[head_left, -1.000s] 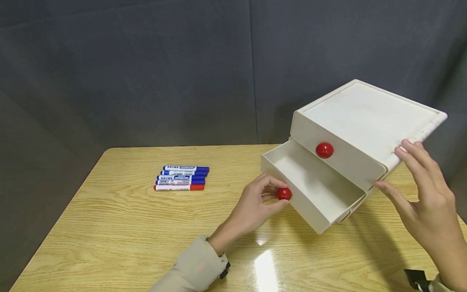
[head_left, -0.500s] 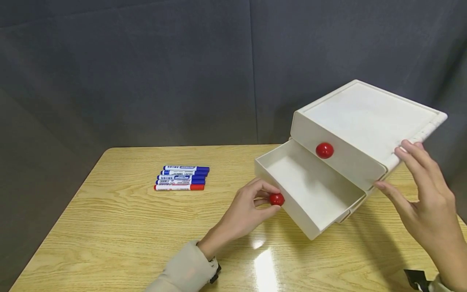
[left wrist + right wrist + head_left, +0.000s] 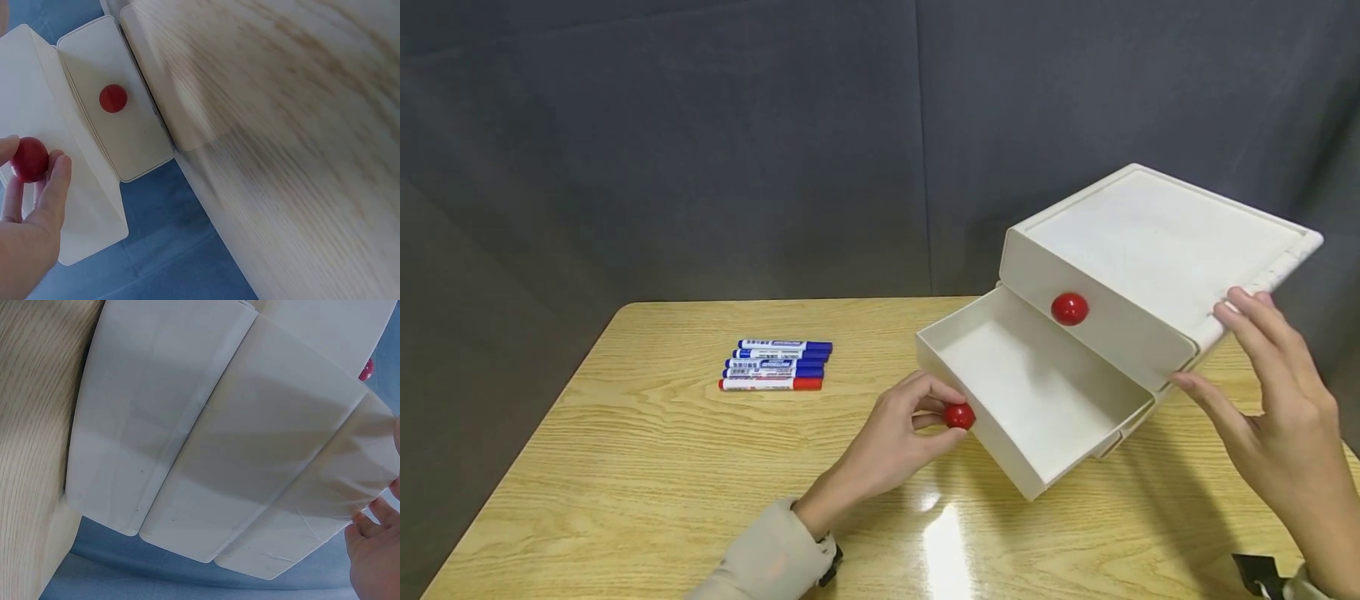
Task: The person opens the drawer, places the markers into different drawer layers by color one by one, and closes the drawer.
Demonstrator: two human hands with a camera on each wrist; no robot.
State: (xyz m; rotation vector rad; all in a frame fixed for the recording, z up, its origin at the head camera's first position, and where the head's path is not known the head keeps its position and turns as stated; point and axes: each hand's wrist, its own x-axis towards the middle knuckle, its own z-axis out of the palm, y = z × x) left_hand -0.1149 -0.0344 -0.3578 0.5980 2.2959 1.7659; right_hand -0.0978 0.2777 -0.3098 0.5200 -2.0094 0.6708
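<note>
A white drawer unit (image 3: 1172, 242) with three tiers stands on the right of the table. Its middle drawer (image 3: 1030, 375) is pulled well out, and the inside shows bare. My left hand (image 3: 898, 433) pinches that drawer's round red knob (image 3: 959, 416) between thumb and fingers. Above it, the top drawer (image 3: 1037, 271) is closed and bears another red knob (image 3: 1070, 308). The left wrist view also shows a closed bottom drawer (image 3: 134, 140) with its own knob (image 3: 113, 98). My right hand (image 3: 1277, 400) rests at the unit's near top edge, fingers extended on the edge, thumb at the front corner.
Several whiteboard markers (image 3: 775, 364) lie side by side on the wooden table (image 3: 662, 483), mostly blue-capped with a red one (image 3: 771, 384) nearest. A dark grey curtain (image 3: 775, 150) hangs behind the table. The opened drawer juts out above the tabletop.
My left hand has drawn the middle drawer farther out, toward the lower left, still holding its knob. The right hand and the unit's body have stayed nearly in place.
</note>
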